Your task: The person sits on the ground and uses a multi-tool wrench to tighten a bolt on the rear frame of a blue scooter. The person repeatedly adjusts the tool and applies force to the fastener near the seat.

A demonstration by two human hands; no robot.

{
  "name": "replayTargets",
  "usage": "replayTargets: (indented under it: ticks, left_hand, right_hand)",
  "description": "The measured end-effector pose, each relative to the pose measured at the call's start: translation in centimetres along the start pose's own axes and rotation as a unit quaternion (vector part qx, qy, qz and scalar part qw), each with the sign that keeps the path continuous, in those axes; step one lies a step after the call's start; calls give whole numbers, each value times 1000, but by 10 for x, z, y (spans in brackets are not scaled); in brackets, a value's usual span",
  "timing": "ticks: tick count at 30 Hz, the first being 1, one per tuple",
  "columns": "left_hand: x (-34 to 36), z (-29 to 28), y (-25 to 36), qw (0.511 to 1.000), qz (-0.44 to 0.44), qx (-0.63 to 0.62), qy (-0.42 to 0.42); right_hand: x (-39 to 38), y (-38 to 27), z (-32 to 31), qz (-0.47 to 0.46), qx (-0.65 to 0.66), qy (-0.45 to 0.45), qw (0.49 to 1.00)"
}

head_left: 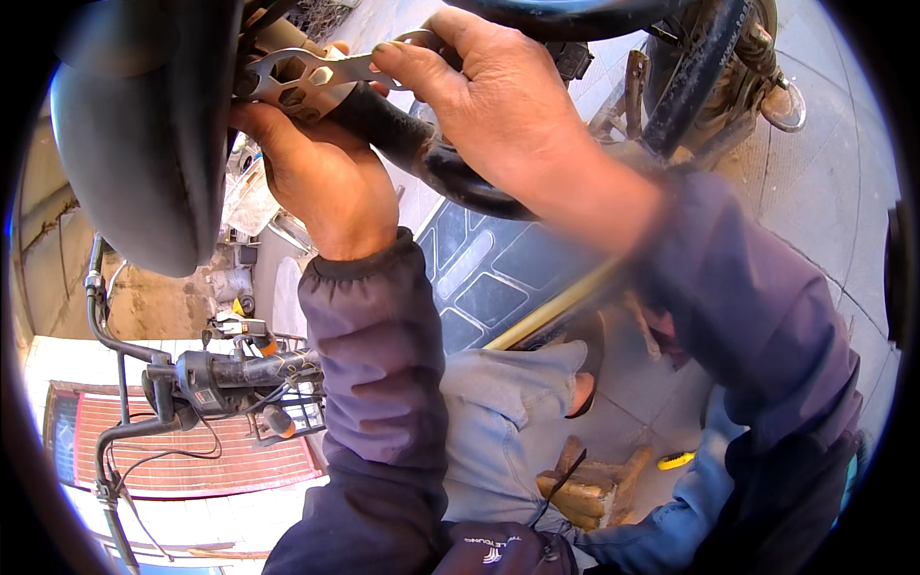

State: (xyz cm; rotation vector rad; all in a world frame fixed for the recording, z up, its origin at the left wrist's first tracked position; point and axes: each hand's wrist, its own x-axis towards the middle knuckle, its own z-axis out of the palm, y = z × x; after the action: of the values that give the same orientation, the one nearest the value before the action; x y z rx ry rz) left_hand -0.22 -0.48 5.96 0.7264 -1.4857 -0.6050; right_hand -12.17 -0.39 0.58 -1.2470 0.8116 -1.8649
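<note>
Silver-grey metal, flat: one wrench (355, 69) pierced by several openings, which we recorded above and left of centre, its length running roughly crosswise between the two hands.

Item, one right hand (508, 105), bare: we found its thumb and forefinger pinching the wrench near its right-hand end, the thumb tip laid on the flat face. Item, one left hand (331, 182), bare, set just below the wrench: its thumb pointed up and left, close to a large black rounded body (144, 163). Its other fingers were mostly hidden behind the metal, and we could not tell whether they gripped anything. The wrench's left end lay beside that black body; whether it sat on a fastener we could not tell.

Adjoining, we listed one thick black tube (383, 125), curving from beneath the wrench to pass under the right hand. Dark purplish sleeves (379, 355) covered both forearms, the left cuff gathered at the wrist.

Further entries: one blue-grey patterned panel (494, 297), a yellow strip (551, 309) along its near edge; at lower left, one black handlebar grip (273, 369) with cables; below, pale blue jeans (494, 412), one wooden stool (585, 498) and, right of it, one small yellow object (677, 460) on grey paving (824, 192).
</note>
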Motion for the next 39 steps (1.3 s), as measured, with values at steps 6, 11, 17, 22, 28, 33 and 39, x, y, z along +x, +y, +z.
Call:
replayTargets:
  ticks: [6, 11, 17, 22, 28, 33, 39]
  left_hand:
    - [-4, -1, 0, 1000, -21, -2, -10]
    - [-7, -4, -3, 1000, -3, 5, 1]
    - [-5, 4, 0, 998, -20, 24, 50]
    - [-6, 4, -7, 998, -3, -10, 56]
    - [-11, 9, -5, 994, -20, -22, 101]
    - [-13, 11, -3, 996, -23, 4, 88]
    - [-12, 14, -12, 986, -5, 19, 165]
  right_hand:
    - [0, -6, -11, 92, 54, -48, 993]
    - [-6, -14, -21, 236, 171, -113, 950]
    - [-5, -12, -24, 228, 243, -158, 930]
    - [-18, -17, -24, 124, -46, -73, 989]
    - [-9, -39, -43, -342, -424, 12, 838]
    - [-1, -53, -15, -350, -487, -1, 800]
    - [3, -24, -8, -323, -526, -65, 784]
